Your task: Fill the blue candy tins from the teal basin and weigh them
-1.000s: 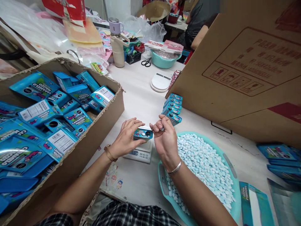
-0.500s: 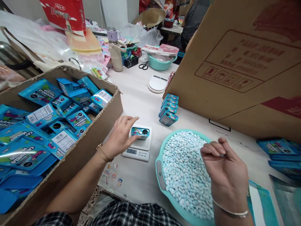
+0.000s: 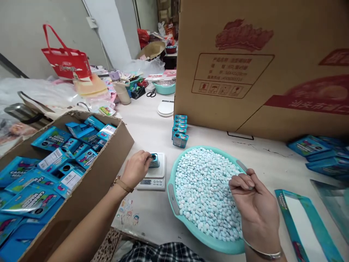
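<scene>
My left hand (image 3: 137, 168) is closed, its fingertips together over the left end of a small blue candy tin (image 3: 155, 161). They hide part of the tin's top, and what they pinch is covered. Under the tin is a white digital scale (image 3: 152, 184) with a lit display. Palm up, my right hand (image 3: 255, 202) hovers over the right side of a turquoise basin (image 3: 172, 198) full of pale blue and white candies (image 3: 207, 193). Its fingers are curled against the thumb; a pale spot shows at the fingertips, too small to identify.
On the left, an open cardboard box (image 3: 81, 193) holds many blue packages (image 3: 53, 160). A row of several filled-looking tins (image 3: 180, 139) stands beyond the basin, beside a large carton (image 3: 218, 109). Blue packs (image 3: 313, 147) lie at right, near a flat blue-edged sheet (image 3: 300, 214).
My left hand's fingers, spread around the tin before, have come together over its left end. My right hand remains curled over the basin. The camera view has turned right.
</scene>
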`<state>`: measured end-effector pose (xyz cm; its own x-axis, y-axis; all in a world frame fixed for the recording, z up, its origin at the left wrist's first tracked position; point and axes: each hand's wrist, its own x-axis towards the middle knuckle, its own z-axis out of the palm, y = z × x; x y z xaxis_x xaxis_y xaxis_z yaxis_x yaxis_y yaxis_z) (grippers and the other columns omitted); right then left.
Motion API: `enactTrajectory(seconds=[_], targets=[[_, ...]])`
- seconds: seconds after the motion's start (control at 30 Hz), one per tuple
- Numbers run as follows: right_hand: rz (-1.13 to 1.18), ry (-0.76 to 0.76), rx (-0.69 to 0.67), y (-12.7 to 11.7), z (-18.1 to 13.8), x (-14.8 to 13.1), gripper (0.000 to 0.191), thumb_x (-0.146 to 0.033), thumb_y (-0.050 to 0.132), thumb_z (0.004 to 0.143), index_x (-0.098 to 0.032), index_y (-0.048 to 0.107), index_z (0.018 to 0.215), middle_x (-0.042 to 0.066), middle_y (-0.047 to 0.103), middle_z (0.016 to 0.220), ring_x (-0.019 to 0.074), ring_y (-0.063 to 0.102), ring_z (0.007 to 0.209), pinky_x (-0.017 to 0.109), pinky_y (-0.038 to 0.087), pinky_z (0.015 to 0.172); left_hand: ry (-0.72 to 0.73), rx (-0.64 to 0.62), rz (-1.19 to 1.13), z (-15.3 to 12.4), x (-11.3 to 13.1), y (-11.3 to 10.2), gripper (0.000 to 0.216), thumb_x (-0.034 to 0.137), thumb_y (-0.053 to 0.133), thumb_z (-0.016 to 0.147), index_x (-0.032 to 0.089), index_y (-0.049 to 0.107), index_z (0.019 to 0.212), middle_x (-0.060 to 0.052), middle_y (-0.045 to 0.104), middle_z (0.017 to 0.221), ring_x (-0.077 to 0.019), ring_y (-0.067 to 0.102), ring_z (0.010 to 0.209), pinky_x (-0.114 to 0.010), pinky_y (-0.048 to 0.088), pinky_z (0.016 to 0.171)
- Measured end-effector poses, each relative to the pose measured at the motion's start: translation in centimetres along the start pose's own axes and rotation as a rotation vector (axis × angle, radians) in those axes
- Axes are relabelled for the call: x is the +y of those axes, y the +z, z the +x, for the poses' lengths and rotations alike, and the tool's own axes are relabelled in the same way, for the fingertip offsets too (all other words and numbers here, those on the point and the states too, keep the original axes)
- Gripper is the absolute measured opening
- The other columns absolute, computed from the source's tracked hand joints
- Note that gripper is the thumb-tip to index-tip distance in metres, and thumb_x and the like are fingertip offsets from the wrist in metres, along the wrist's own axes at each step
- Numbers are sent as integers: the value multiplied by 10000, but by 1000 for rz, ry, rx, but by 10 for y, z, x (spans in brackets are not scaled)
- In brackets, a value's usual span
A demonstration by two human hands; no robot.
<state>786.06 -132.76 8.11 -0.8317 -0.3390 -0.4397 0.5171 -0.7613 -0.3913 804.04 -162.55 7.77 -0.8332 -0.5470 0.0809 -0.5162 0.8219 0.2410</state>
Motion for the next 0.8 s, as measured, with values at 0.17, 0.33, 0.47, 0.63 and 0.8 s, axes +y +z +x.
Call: enactTrajectory(seconds=[0.17, 0.33, 0.47, 0.63, 0.8], targets=[[14, 1, -12, -6, 1, -1, 123, -62, 505, 911, -160, 578, 899, -71, 373, 639, 45, 404, 524, 164, 438, 513, 42, 35, -129, 12, 6, 10, 159, 204, 527, 914, 193, 685, 929, -52, 721, 942, -227, 662, 883, -331, 482, 769], [-103, 102, -46, 3, 0, 23, 122, -161, 650, 857, -184, 592, 961, -72, 388, 680, 46, 400, 554, 174, 429, 527, 9, 150, -270, 22, -1, 1, 243, 318, 514, 949, 190, 672, 1082, -45, 730, 963, -168, 667, 796, -284, 523, 737], [-487, 205, -263, 26, 2, 57, 274, -316, 684, 847, -174, 609, 1069, -70, 397, 665, 53, 319, 520, 174, 303, 441, 2, 247, -450, 17, -15, -14, 295, 392, 590, 914, 190, 673, 1112, -52, 702, 1011, -170, 655, 857, -286, 531, 754], [-988, 184, -562, 54, 16, 95, 278, -457, 576, 891, -194, 569, 979, -84, 377, 590, 66, 233, 470, 205, 171, 406, -11, 237, -484, -3, -29, -22, 304, 395, 626, 900, 209, 664, 1137, -53, 698, 1102, -187, 656, 930, -322, 525, 817], [-1239, 66, -723, 79, 25, 124, 251, -480, 507, 926, -230, 490, 940, -86, 415, 608, 83, 288, 488, 223, 235, 454, -25, 286, -515, -25, -37, -22, 275, 371, 623, 915, 213, 657, 1138, -44, 690, 1104, -175, 645, 955, -310, 513, 853]])
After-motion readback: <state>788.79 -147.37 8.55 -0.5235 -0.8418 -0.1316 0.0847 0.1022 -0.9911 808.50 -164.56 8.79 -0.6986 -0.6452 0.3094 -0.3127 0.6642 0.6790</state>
